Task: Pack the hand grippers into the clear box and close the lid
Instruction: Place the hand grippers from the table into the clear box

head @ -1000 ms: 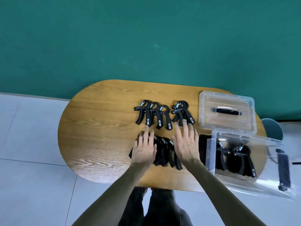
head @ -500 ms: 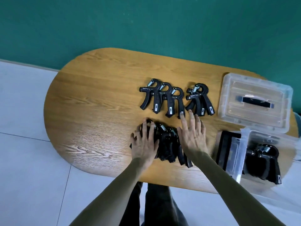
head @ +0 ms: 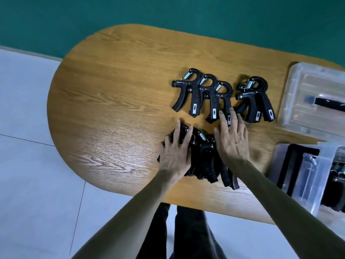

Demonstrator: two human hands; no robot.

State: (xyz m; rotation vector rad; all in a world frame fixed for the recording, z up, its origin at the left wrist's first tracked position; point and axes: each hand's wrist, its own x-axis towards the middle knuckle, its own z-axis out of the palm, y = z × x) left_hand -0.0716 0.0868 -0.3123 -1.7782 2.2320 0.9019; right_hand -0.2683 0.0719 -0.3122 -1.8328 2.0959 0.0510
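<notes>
- Here, my left hand [head: 175, 156] lies flat with its fingers straight and spread, pressing on the left side of the near pile of hand grippers [head: 205, 161]; it curls round nothing.
- My right hand [head: 232, 139] is flat too, fingers straight and apart, resting along the right side of that same pile, so the pile sits between my two hands.
- The fingertips [head: 222, 114] of my right hand reach up to the handle ends of the far row of hand grippers [head: 203, 94]; whether they touch the handles or only lie over them, I cannot tell.
- That far row has three black grippers side by side, springs toward the wall and handles pointing back at me.
- Just to the right of the row lies a stacked pair of grippers [head: 255, 100], one overlapping the other.
- The lid [head: 306, 98] of the clear box lies on the wooden table [head: 112, 109] at the far right, off the box, with a black handle in its middle.
- The clear box [head: 313, 176] stands open at the near right corner of the table, partly cut off by the edge of view; dark grippers show through its wall, but the blur keeps me from counting them.
- A green wall [head: 168, 12] is behind the table and pale floor tiles [head: 28, 146] lie to my left.
</notes>
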